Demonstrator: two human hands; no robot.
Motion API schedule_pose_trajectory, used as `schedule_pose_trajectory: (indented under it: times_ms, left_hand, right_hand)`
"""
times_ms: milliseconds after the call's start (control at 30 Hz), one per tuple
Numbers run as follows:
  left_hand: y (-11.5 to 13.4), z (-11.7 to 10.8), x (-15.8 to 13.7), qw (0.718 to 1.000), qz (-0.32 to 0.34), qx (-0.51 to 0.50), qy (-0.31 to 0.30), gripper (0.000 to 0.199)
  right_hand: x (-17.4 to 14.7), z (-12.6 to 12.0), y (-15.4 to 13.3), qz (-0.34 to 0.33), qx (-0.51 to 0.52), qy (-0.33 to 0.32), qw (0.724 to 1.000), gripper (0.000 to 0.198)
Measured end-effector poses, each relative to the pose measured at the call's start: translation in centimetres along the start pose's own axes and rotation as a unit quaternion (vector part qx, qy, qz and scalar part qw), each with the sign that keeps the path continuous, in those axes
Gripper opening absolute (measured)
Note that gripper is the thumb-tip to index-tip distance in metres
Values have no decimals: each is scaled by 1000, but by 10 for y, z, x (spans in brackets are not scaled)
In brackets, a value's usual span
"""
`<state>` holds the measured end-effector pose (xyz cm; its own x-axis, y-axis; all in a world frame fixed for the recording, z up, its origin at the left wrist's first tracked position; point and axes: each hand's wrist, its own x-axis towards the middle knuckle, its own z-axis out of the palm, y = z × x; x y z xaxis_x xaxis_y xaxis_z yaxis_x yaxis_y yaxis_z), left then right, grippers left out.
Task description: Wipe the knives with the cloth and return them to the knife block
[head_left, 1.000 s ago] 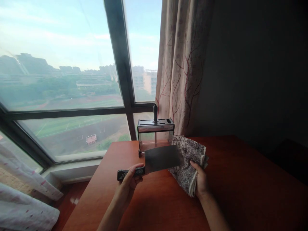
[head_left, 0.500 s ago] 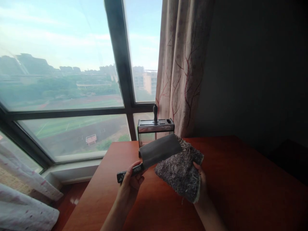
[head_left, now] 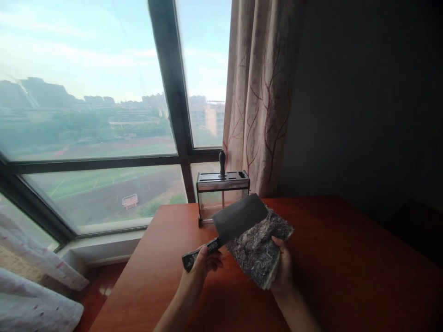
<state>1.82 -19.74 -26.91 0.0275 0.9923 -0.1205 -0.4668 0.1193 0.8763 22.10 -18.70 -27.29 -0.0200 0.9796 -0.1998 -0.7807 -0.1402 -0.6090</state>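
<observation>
Biggest thing first: the glossy reddish-brown wooden table takes up the lower right, pushed into the corner by the big dark-framed window, so the work is lit from the glass side. A pale curtain with red branch pattern is hung just behind the table's far edge.

At that far edge a boxy knife holder with clear walls and a slotted metal top is stood upright, near the cleaver but clear of it. One black knife handle is left sticking up out of a slot, so it can be grabbed without touching steel.

Above the table, in front of the holder, a grey speckled shaggy cloth is folded over and gripped at its lower corner by the right hand, fingers wrapped around the edge. It's kept right behind the blade, touching it or nearly so, probably so the flat side can be rubbed.

The broad dark-steel cleaver with a black handle is tilted tip-up to the right, flat face toward the camera. Its handle is pinched by the left hand, fingers curled around it, thumb on top, well back from the edge.
</observation>
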Motion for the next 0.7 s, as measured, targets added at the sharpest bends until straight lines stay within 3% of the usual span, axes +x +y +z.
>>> schedule_pose_trajectory:
  times_ms: [333,500,700]
  left_hand:
    - [-6,-3,-2,997,29,68,-22,42]
    - [-2,-6,0,1000,23,7,-5,43]
    - [2,-5,1,999,27,-37,0,41]
  right_hand:
    - [-1,9,31,4,-135,-102,985,51]
    - [5,9,22,59,-64,-92,992,50]
    - [8,4,18,-8,30,-29,999,31]
